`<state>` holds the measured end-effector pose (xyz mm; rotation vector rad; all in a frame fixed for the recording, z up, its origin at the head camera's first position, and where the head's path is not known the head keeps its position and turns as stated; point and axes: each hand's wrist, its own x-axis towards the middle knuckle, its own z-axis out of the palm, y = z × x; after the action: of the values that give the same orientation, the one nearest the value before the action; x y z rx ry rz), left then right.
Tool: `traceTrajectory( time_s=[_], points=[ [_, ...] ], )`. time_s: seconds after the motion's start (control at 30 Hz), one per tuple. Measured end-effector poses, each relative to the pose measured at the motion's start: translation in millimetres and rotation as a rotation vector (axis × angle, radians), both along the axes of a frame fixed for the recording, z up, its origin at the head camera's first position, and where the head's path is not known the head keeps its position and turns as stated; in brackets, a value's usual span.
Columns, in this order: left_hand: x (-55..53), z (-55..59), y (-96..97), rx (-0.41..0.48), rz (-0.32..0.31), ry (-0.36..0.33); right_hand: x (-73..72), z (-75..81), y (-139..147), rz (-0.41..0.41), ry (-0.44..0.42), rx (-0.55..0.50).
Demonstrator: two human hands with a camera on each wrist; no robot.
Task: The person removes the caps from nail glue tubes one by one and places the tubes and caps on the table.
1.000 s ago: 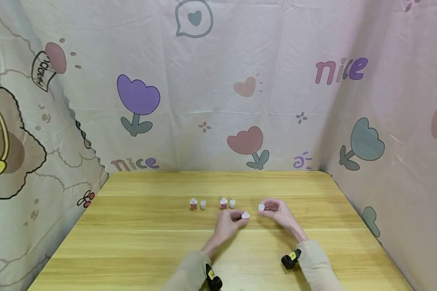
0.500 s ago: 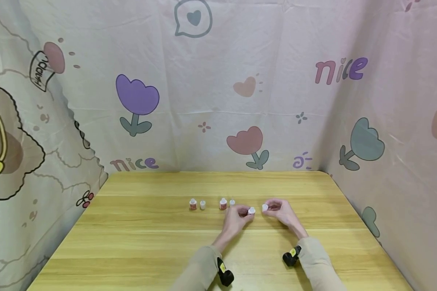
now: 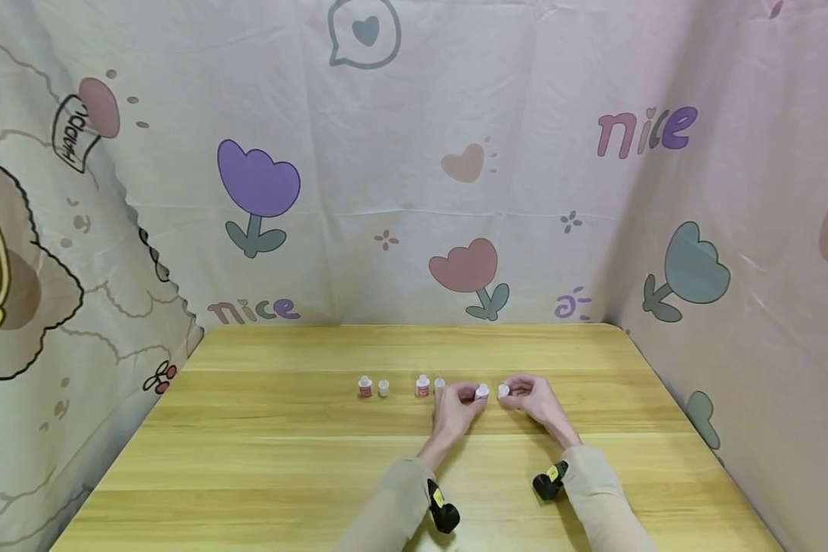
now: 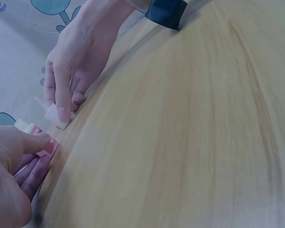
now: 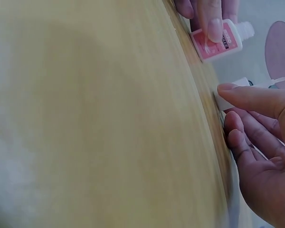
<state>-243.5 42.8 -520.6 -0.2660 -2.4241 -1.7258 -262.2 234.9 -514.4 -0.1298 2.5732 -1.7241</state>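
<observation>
My left hand (image 3: pixel 454 412) pinches a small white bottle (image 5: pixel 217 42) with a pink label between thumb and fingers. Its neck is uncapped, and its base is at the table. Close by on the right, my right hand (image 3: pixel 537 400) pinches a white cap (image 5: pixel 232 94); a thin pale stem (image 5: pixel 270 83) sticks out of it in the right wrist view. A small gap separates cap and bottle. Left of the hands, two similar uncapped bottles stand upright, one nearer (image 3: pixel 422 386) and one farther left (image 3: pixel 365 387). Beside each is a white cap (image 3: pixel 383 389), the nearer one (image 3: pixel 439 384) partly behind my left hand.
The bottles and caps stand in a row across the wooden table (image 3: pixel 262 452). A patterned cloth (image 3: pixel 386 184) hangs behind the table and along both sides. Each wrist wears a black camera, the left one (image 3: pixel 445 512) low over the table.
My left hand has moved right and away from me with the bottle, coming nearer the right hand and partly covering one cap. The right hand has shifted slightly right with its cap.
</observation>
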Motion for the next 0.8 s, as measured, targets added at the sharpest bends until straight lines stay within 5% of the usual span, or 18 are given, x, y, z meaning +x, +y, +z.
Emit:
traceTrajectory(
  time_s=[0.4,0.7,0.8],
  points=[
    [-1.5,-2.1,9.6,-0.02,0.058,0.059,21.3,36.5,-13,0.02,0.024,0.011],
    [-2.2,-0.3,11.5,-0.044,0.094,0.069,19.9,34.1,-12,0.032,0.015,-0.026],
    [-0.6,0.0,10.5,-0.054,0.086,0.057,13.2,22.4,-6,0.045,0.017,-0.044]
  ],
)
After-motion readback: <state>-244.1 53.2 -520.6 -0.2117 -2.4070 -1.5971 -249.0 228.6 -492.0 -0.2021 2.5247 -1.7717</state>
